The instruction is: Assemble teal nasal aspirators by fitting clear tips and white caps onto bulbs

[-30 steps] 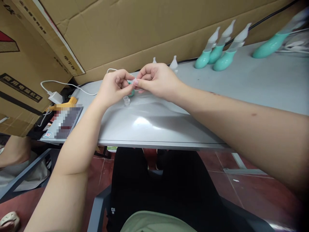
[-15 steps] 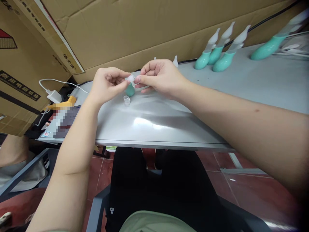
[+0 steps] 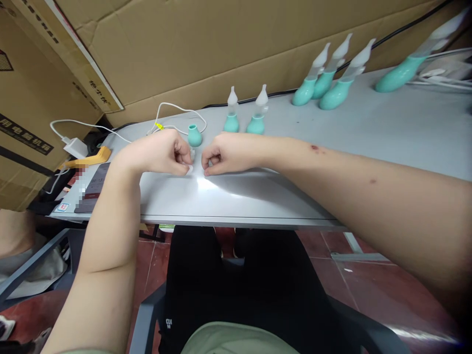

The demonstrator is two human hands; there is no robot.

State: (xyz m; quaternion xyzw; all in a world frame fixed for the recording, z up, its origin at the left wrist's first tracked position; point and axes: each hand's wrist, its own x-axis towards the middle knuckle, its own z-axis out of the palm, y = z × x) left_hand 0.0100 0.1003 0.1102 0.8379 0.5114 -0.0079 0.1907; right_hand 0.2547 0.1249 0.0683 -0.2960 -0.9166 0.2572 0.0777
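My left hand (image 3: 162,152) is closed in a pinch low over the table, with a small whitish piece (image 3: 191,169) at the thumb tip. Just behind its fingers is a small clear plastic connector (image 3: 192,153), partly hidden. My right hand (image 3: 226,156) is closed too, its thumb and fingertips close to the tabletop a short gap to the right; anything in it is hidden. Beyond my left hand an open-necked teal rubber bulb (image 3: 195,136) stands upright. Behind my right hand stand two teal bulb aspirators (image 3: 231,122) with clear middles and white pointed tips.
Several more bulb aspirators (image 3: 336,93) stand or lean at the right on the grey table (image 3: 236,201). White cables (image 3: 180,105) run along the back. A phone (image 3: 96,184), a yellow tool (image 3: 88,158) and cardboard boxes (image 3: 177,49) are around the left and back.
Both hands have come down and nearer, away from the teal bulb, and moved apart slightly. The bulb and two aspirators behind now show fully.
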